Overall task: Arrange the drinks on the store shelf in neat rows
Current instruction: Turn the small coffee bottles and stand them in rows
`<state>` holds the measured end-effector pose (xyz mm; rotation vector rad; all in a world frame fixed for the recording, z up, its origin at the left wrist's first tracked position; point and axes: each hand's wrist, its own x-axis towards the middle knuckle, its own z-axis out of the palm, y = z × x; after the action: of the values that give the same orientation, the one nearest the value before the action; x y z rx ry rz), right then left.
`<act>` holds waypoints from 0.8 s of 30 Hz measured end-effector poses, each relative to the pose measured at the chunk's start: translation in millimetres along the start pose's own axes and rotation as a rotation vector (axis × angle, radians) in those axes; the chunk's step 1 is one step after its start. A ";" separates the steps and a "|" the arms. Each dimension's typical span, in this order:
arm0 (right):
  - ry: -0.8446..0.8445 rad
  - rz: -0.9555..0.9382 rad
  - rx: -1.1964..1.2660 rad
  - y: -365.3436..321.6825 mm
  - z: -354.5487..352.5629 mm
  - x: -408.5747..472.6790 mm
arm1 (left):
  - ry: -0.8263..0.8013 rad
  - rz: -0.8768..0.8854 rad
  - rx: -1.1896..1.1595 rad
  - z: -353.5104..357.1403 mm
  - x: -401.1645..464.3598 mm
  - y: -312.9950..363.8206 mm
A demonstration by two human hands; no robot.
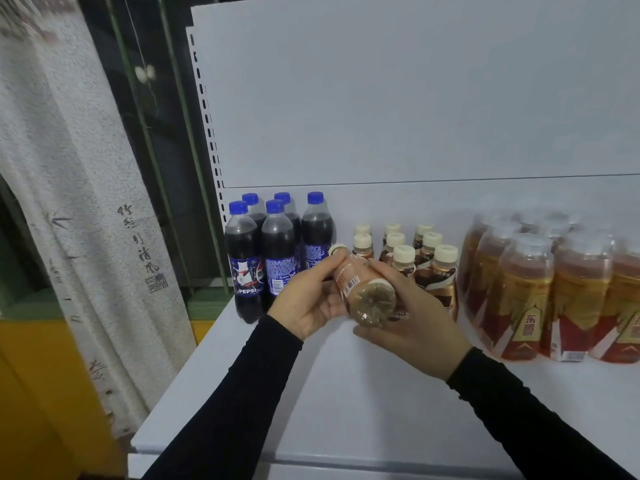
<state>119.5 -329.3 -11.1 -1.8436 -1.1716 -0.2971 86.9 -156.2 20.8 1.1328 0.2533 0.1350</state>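
I have the milk tea bottle (363, 289) lying on its side in the air above the near part of the white shelf (346, 393), its round base turned toward me and its cream cap (336, 250) pointing away and a little to the left. So the long axis runs near to far, nearly flat. My right hand (412, 320) has the closer grip, fingers curled round the lower body just behind the base; my left hand (311, 299) holds the upper body from the left, thumb and fingers reaching toward the neck. Both grips are wrapped on the bottle. Judging from that, it needs tipping cap-up before it can stand, and the open spot looks to be at the near left of the milk tea group (412, 261), just beyond my hands. Those cream-capped bottles stand in short rows, and the nearest ones are partly covered by my right hand, so I cannot count them surely. To the far left stand the Pepsi bottles (277, 251), five blue caps showing. On the right a shrink-wrapped pack of amber drinks (540, 292) is blurred and cut off by the frame edge. The held bottle's label is mostly hidden under my fingers.
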 end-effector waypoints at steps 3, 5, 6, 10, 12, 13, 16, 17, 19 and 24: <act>0.059 -0.027 0.029 -5.6 -2.5 3.9 | 0.006 -0.050 -0.049 0.9 3.5 -2.2; 0.068 -0.048 0.054 -11.7 -4.0 6.6 | -0.001 -0.079 -0.075 -0.5 5.3 -3.8; 0.067 -0.056 0.061 -14.7 -4.4 7.9 | 0.000 -0.086 -0.082 -1.5 5.9 -4.2; 0.062 -0.068 0.065 -16.3 -2.3 10.6 | -0.002 -0.085 -0.083 -3.3 5.0 -3.6; 0.057 -0.066 0.067 -14.3 -1.0 11.3 | 0.003 -0.078 -0.080 -4.3 5.0 -3.4; 0.054 -0.063 0.066 -13.3 -0.6 11.8 | 0.006 -0.079 -0.078 -5.0 5.2 -3.4; 0.043 -0.056 0.069 -12.1 0.9 12.5 | 0.009 -0.088 -0.081 -7.8 6.4 -3.9; 0.040 -0.049 0.071 -11.4 1.4 12.6 | 0.011 -0.089 -0.076 -8.7 6.6 -3.6; 0.018 -0.023 0.069 -9.5 1.7 12.3 | 0.005 -0.077 -0.057 -9.3 5.8 -1.7; -0.095 0.159 0.172 9.6 6.7 4.6 | -0.006 0.076 0.044 -14.3 6.1 4.2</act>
<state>128.0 -322.6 -17.4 -1.8013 -1.0717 -0.0182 89.1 -140.5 18.1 1.1866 0.2088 0.1946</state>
